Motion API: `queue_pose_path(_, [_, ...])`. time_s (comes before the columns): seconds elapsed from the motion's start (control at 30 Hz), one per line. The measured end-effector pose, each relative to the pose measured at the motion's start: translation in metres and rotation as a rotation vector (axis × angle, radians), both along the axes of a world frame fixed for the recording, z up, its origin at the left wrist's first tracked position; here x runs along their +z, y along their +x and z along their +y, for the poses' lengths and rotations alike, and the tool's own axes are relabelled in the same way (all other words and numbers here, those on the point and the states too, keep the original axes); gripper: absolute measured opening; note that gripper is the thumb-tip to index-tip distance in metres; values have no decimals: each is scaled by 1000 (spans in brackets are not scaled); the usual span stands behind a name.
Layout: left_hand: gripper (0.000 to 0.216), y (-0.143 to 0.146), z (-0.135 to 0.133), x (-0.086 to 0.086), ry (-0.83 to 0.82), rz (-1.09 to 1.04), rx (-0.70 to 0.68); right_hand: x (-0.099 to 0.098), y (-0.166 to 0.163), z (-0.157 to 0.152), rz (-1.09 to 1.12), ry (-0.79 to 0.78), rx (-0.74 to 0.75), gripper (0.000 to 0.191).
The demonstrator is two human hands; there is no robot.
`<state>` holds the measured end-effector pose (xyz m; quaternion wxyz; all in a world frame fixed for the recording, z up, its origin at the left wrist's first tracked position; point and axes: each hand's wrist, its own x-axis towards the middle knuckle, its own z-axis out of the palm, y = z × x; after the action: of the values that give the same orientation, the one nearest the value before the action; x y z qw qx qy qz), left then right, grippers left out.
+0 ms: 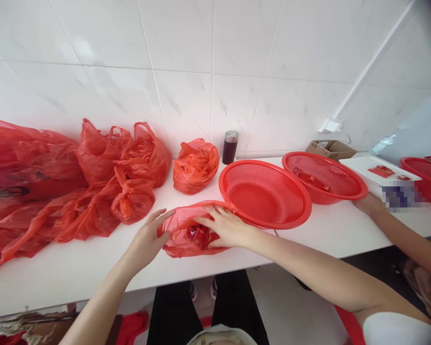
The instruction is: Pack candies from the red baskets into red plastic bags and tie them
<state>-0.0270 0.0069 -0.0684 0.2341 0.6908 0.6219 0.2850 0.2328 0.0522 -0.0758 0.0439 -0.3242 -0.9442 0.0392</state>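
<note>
A red plastic bag (190, 251) lies on the table in front of me with its mouth facing up. Inside it are small shiny dark-red packets (198, 235), partly covered by the film. My left hand (149, 242) is at the bag's left rim, its fingers and thumb parted and curved. Over the right side of the mouth, my right hand (228, 226) has its fingers spread, the tips reaching inside. Right behind that hand stands a red perforated basket (262, 199) with nothing visible in it.
Several tied and bunched red bags (132, 199) fill the left. Behind are an open red bag (196, 167) and a dark tumbler (230, 148). To the right stand a second basket (330, 191) with small packets, a cardboard box (332, 149) and a white scale (362, 167); a co-worker's arm (391, 225) reaches in.
</note>
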Motion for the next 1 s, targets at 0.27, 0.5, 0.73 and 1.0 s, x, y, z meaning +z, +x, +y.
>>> queue_pose_path(0.27, [41,-18,-63,-7,157,345,-222,64,53,1,-214,287,191,47])
queue_pose_path(0.5, [31,-30,-59,-4,43,587,-181,98,87,3,-303,359,93,21])
queue_pose_path(0.73, [18,-38,-58,87,173,-165,-128,160,76,-1,362,25,-107,21])
queue_pose_path(1.0, [19,-5,-35,113,-115,-1094,-298,166,56,11,680,-250,-108,27])
